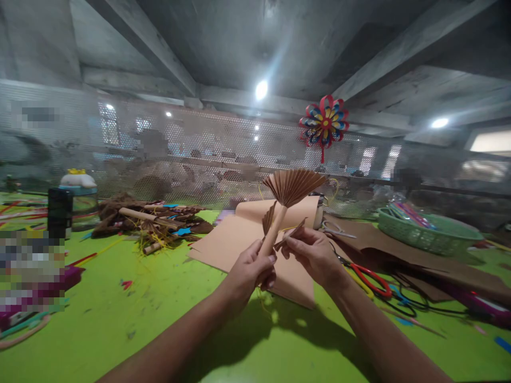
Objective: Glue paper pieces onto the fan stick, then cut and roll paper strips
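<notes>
My left hand (257, 268) is closed round a rolled brown paper tube (274, 231), tilted with its top leaning right. A pleated brown paper fan (294, 186) spreads from the tube's upper end. A smaller folded paper piece (269, 219) stands along its left side. Between the fingertips of my right hand (313, 252) is another small folded brown paper piece (295, 232), held close to the tube's right side. Whether that piece touches the tube I cannot tell. Beneath both hands lie brown paper sheets (223, 244), and thin yellow strands hang below my left hand.
Red-handled scissors (371, 279) and a green basket (431, 234) are at the right. Brown paper crafts (167, 223) are heaped at the left, near a black phone-like object (59, 213) and a jar (85, 205). A perforated metal screen (223, 159) borders the green table's far side.
</notes>
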`<state>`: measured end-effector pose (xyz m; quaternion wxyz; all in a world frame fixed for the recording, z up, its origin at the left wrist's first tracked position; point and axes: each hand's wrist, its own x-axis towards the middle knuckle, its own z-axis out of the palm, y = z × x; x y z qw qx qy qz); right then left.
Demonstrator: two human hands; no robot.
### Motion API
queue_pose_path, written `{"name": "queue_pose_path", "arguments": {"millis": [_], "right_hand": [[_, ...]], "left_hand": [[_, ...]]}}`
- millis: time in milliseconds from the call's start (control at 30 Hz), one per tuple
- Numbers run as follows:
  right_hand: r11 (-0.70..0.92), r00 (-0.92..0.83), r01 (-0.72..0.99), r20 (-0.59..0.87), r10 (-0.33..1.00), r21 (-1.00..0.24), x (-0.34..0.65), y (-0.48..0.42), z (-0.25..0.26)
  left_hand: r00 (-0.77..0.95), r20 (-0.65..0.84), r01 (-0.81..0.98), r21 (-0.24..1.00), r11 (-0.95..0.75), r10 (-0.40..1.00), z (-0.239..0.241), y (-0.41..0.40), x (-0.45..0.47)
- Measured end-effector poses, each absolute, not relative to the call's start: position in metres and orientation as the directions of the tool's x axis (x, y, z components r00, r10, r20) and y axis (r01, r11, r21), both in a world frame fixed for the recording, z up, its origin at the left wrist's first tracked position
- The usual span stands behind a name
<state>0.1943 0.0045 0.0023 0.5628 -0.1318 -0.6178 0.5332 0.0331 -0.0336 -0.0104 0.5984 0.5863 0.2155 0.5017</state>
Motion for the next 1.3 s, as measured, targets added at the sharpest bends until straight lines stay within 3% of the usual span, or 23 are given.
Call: {"name": "queue_pose_path", "arguments": {"millis": [433, 1300], "right_hand": [[0.432, -0.33, -0.407, 0.571, 0.752, -0.805, 0.1956, -0.0026, 0.0091], [0.513, -0.305, -0.265, 0.575, 0.759, -0.817, 0.2032, 0.0032, 0.0046]], "left_hand": [[0.496, 0.359, -0.345, 0.917, -0.199, 0.791, -0.0074, -0.0404, 0.034], [0.536, 0.247, -0.343, 0.937, -0.059, 0.807, -0.0075, -0.0415, 0.0317]]}}
